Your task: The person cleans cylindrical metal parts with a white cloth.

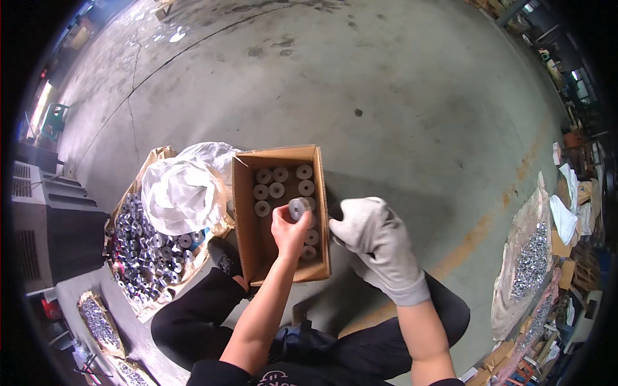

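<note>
My bare left hand (288,229) reaches over an open cardboard box (243,219) and pinches a round grey metal piece with a centre hole (297,208) between thumb and fingers. Inside the box, several similar round metal pieces (304,172) lie flat in rows along the left and right sides. Just outside the box's right wall is my right hand (380,241), in a thick light-grey glove. Its fingers look curled together, and whatever they may hold is hidden.
Left of the box, a large heap of metal pieces (148,251) spreads on brown sheeting, partly under a white plastic bag (177,196). My crossed legs border the box's near side. At the far right, sacking (515,283) carries small shiny parts. A grey machine (71,225) stands at left.
</note>
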Tool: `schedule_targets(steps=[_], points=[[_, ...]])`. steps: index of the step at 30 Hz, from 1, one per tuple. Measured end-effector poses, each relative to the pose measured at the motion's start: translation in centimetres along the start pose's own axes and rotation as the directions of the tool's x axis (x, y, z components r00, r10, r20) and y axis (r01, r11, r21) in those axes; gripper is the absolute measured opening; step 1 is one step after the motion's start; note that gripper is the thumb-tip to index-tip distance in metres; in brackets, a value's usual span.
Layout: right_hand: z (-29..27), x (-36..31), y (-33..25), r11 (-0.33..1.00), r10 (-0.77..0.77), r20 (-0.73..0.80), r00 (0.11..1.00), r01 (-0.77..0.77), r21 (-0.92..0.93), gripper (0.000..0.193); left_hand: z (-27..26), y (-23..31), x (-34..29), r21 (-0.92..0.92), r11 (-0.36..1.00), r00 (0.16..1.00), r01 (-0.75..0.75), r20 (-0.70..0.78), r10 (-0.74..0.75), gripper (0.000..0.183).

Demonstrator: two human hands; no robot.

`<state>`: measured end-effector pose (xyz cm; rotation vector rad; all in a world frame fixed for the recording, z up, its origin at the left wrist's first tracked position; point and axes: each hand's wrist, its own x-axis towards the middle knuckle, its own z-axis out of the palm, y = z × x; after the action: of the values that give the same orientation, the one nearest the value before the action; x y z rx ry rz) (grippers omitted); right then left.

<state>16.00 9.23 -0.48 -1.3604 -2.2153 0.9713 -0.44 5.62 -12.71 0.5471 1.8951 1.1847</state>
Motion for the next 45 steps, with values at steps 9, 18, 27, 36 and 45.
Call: schedule_targets(steps=[9,18,27,36,45], points=[[-0.1,-3.3,-3.5,0.861,-0.110,0.046,0.993,0.072,0.503,0.032,-4.2,8.4,-10.0,-0.139,0.880,0.793,-0.454,0.388,0.470,0.064],[-2.0,-3.3,-6.7,0.829,-0.538,0.071,0.840,0.542,-0.135,0.028,-6.0,8.2,-10.3,-0.242,0.926,0.748,-0.290,0.546,0.377,0.064],[-2.4,-3.9,-5.3,0.879,-0.472,0.116,0.874,0.477,-0.014,0.041,-6.7,7.3,-8.7,-0.454,0.888,0.636,0.077,0.708,0.307,0.062],[-2.0,-3.2,-4.8,0.774,-0.600,0.235,0.765,0.629,-0.070,0.025,-7.3,8.9,-8.7,-0.138,0.930,0.648,-0.341,0.682,0.339,0.063],[0.0,-3.3,-5.7,0.781,-0.614,0.078,0.785,0.619,-0.080,0.025,-7.4,10.1,-8.6,-0.131,0.835,0.552,-0.535,0.693,0.463,0.060]])
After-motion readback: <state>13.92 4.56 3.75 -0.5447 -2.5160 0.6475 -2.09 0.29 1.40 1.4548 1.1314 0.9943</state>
